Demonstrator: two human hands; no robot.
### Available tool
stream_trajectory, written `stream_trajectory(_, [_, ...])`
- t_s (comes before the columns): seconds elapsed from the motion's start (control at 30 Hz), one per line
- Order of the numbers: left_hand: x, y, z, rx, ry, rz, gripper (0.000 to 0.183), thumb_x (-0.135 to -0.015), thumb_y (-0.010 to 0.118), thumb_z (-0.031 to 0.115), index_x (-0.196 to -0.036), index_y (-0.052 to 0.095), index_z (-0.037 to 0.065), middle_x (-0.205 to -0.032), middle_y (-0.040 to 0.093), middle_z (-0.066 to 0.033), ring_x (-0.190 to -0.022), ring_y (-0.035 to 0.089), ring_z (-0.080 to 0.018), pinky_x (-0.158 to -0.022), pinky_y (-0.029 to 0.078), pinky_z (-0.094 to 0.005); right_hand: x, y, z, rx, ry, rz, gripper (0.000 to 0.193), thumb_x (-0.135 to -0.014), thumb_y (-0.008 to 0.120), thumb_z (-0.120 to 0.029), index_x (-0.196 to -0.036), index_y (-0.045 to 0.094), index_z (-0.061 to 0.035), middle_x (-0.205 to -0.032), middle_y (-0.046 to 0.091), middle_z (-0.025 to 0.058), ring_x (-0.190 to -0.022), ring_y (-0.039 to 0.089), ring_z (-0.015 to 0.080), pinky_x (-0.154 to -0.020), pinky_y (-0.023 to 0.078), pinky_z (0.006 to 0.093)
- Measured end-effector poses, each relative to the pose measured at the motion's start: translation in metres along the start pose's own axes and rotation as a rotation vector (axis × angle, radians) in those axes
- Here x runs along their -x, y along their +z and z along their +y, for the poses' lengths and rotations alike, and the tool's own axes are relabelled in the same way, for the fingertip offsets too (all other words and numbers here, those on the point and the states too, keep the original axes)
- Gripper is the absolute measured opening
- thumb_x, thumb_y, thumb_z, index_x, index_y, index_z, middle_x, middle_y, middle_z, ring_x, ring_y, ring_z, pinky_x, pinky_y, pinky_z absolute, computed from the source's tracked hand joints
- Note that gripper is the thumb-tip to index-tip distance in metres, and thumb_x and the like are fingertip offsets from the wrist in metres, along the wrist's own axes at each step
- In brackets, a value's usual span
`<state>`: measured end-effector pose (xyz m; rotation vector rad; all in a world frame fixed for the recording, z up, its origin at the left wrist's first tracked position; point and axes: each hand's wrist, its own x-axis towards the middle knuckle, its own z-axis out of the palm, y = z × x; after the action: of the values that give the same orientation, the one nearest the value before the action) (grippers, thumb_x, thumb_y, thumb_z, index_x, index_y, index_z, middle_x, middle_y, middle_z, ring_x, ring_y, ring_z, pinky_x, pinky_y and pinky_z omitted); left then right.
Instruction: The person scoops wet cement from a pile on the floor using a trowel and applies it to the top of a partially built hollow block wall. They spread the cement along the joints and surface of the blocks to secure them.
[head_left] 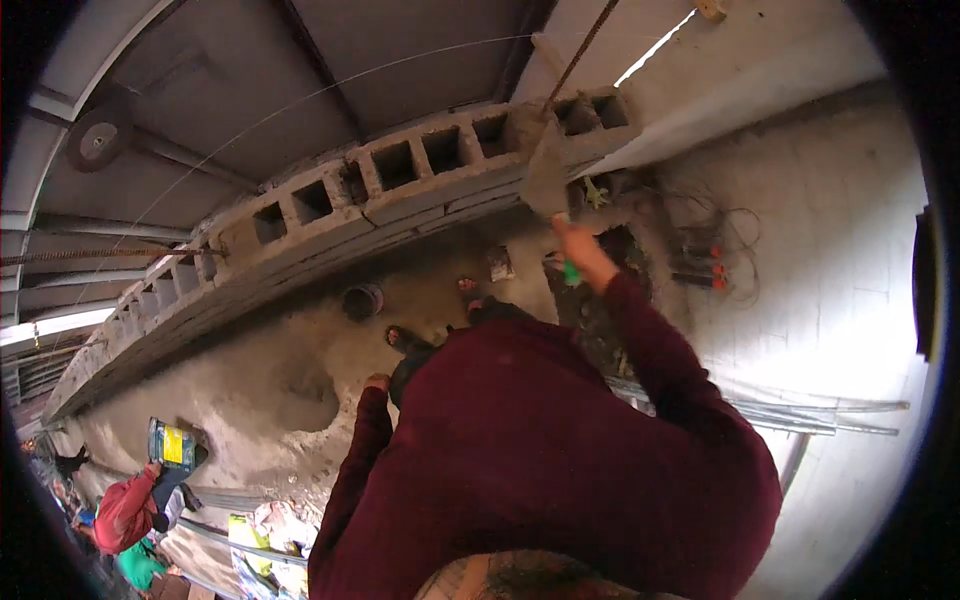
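A worker in a maroon top raises a trowel (pixel 546 178) toward a hollow-block wall (pixel 450 206), the right hand (pixel 580 248) wrapped around its green handle, while the left hand (pixel 377 382) hangs low beside the left leg, its grip too small to make out. The trowel's blade appears in front of the wall's upper edge, near the spot where a steel bar (pixel 580 55) rises from the blocks. The step in hand looks to be spreading or dressing mortar along the top course; the next move would seem to call for a steady wrist and a flat blade, kept clear of the bar. Whether the blade touches the blocks or carries any mortar cannot be told. The right arm partly covers a dark patch (pixel 590 320) on the floor, its contents unclear, and the worker's body blocks the ground behind it. A bucket (pixel 362 301) stands near the feet, its inside murky; at lower left, a co-worker (pixel 128 510) and others shrink into the curved rim.
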<state>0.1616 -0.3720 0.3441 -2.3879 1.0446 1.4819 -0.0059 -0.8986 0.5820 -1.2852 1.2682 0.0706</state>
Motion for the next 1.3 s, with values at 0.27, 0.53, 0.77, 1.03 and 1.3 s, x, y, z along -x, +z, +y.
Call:
stream_trajectory(0.27, [-0.040,-0.048,-0.047,-0.280,0.246,0.165,0.021,-0.083,0.045,0.015,-0.093,0.060,0.003,-0.091,0.061,-0.0177,-0.087,0.057,-0.0360,-0.079,0.046,-0.0396,0.026,0.071,-0.062,-0.066,-0.079,-0.020,0.043,-0.090,0.047,-0.043,-0.091,0.052,0.0003,-0.061,0.049,0.0035,-0.049,0.046,0.0136,-0.048,0.041,0.0309])
stream_trajectory(0.53, [-0.071,0.042,-0.145,0.628,-0.202,0.309,0.022,-0.083,0.048,0.021,-0.087,0.064,0.007,-0.093,0.063,-0.0165,-0.085,0.061,-0.0313,-0.077,0.048,-0.0411,-0.036,0.078,-0.110,0.246,0.006,-0.147,0.045,-0.094,0.041,-0.042,-0.088,0.053,0.0010,-0.058,0.046,0.0034,-0.047,0.045,0.0136,-0.045,0.041,0.0297])
stream_trajectory(0.77, [0.009,0.038,-0.170,0.006,0.108,0.097,0.021,-0.082,0.046,0.020,-0.082,0.065,0.009,-0.090,0.064,-0.0155,-0.081,0.062,-0.0321,-0.074,0.049,-0.0433,-0.027,0.102,-0.079,0.232,-0.069,-0.010,0.049,-0.090,0.046,-0.048,-0.086,0.050,0.0003,-0.058,0.048,0.0041,-0.047,0.046,0.0153,-0.044,0.040,0.0303])
stream_trajectory(1.03, [-0.010,0.073,-0.250,-0.249,0.181,0.401,0.019,-0.081,0.047,0.019,-0.083,0.064,0.012,-0.084,0.064,-0.0148,-0.079,0.062,-0.0318,-0.070,0.049,-0.0461,-0.018,0.109,-0.083,0.603,-0.143,-0.014,0.055,-0.090,0.042,-0.049,-0.085,0.057,0.0036,-0.060,0.053,0.0116,-0.056,0.056,0.0231,-0.052,0.044,0.0372])
stream_trajectory(1.3, [-0.028,0.054,-0.275,0.321,-0.124,0.457,0.020,-0.080,0.048,0.021,-0.090,0.064,0.016,-0.091,0.064,-0.0132,-0.083,0.063,-0.0325,-0.068,0.050,-0.0458,-0.013,-0.056,-0.015,1.195,-0.133,0.571,0.060,-0.091,0.035,-0.050,-0.109,0.054,0.0031,-0.103,0.056,0.0271,-0.097,0.054,0.0408,-0.080,0.043,0.0477])
